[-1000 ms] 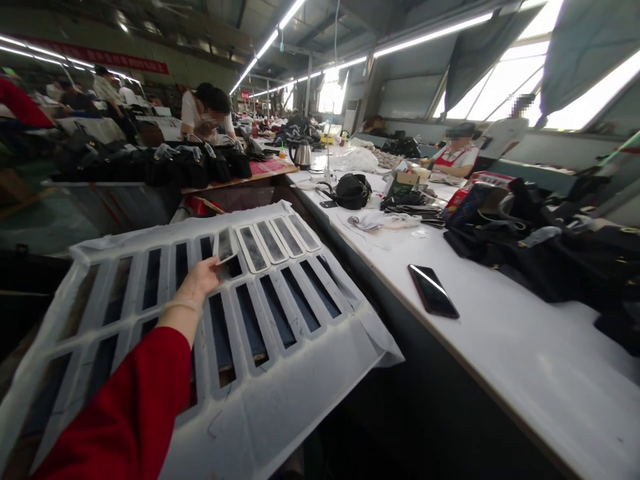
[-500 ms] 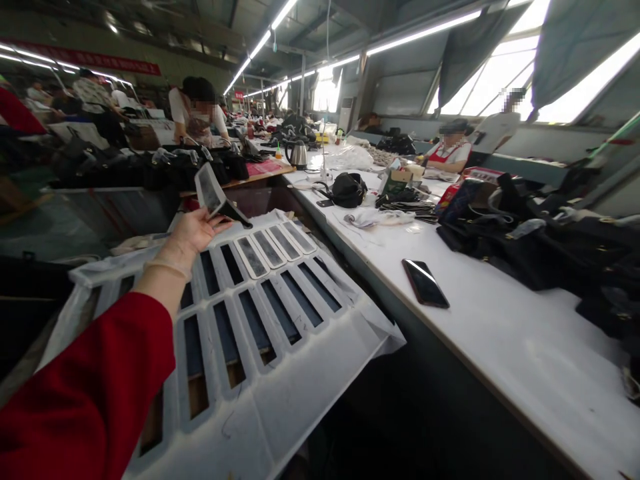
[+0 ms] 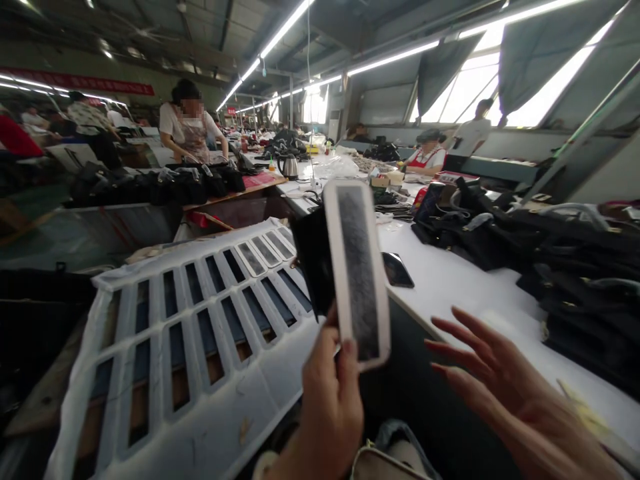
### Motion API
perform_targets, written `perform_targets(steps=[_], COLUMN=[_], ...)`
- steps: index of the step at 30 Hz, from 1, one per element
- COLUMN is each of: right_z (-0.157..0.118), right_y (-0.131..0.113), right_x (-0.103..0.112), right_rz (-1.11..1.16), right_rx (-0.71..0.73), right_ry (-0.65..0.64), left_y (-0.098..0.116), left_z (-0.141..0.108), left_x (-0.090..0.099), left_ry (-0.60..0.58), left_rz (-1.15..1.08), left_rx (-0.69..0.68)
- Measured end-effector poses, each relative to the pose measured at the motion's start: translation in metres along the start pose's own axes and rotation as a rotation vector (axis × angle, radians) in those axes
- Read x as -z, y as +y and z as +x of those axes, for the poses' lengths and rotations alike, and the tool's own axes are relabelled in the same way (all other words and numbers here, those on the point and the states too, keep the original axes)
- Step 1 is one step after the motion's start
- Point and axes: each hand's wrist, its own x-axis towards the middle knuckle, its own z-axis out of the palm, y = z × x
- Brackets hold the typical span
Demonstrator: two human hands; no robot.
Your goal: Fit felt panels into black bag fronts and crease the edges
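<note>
My left hand (image 3: 333,393) grips a long rounded panel (image 3: 357,273) with a pale border and a dark grey middle, held upright by its lower end. A black flat piece (image 3: 313,263) shows behind the panel, and I cannot tell whether the two are joined. My right hand (image 3: 505,380) is open on the right, fingers spread, apart from the panel. To the left lies a white slotted rack (image 3: 200,320) with two rows of long openings. Several similar panels (image 3: 266,251) sit over slots at its far right end.
A white worktable (image 3: 465,287) runs along the right, bearing a phone (image 3: 397,270) and a heap of black bags (image 3: 575,260). A metal kettle (image 3: 287,166) stands farther back. Co-workers (image 3: 193,127) are at tables beyond. Below is a partly visible open pouch (image 3: 387,463).
My left hand has drawn the panel from above the rack's far edge back and right, close in front of me. My right hand has come into view. The camera view has shifted.
</note>
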Motion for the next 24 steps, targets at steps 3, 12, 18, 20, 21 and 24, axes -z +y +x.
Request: perform_targets(steps=[3, 12, 18, 20, 21, 24], right_z=[-0.012, -0.061, -0.093, -0.101, -0.104, -0.108], right_y=[-0.041, -0.036, -0.011, -0.003, 0.002, 0.017], right_x=[-0.016, 0.031, 0.067, 0.071, 0.072, 0.072], right_rz=[0.135, 0.067, -0.059, -0.080, -0.091, -0.127], right_rx=[-0.017, -0.167, -0.092, -0.049, -0.029, 0.018], right_ry=[-0.069, 0.015, -0.026, -0.050, -0.057, -0.055], left_y=[0.017, 0.026, 0.039, 0.039, 0.038, 0.031], left_z=[-0.065, -0.107, -0.075, -0.062, -0.057, -0.051], left_x=[-0.037, -0.024, 0.029, 0.035, 0.036, 0.031], left_ry=[-0.033, -0.348, 0.100, -0.058, -0.167, -0.421], left_rz=[0.136, 0.115, 0.156, 0.254, 0.262, 0.158], left_rx=[-0.265, -0.795, -0.383, -0.250, -0.181, -0.011])
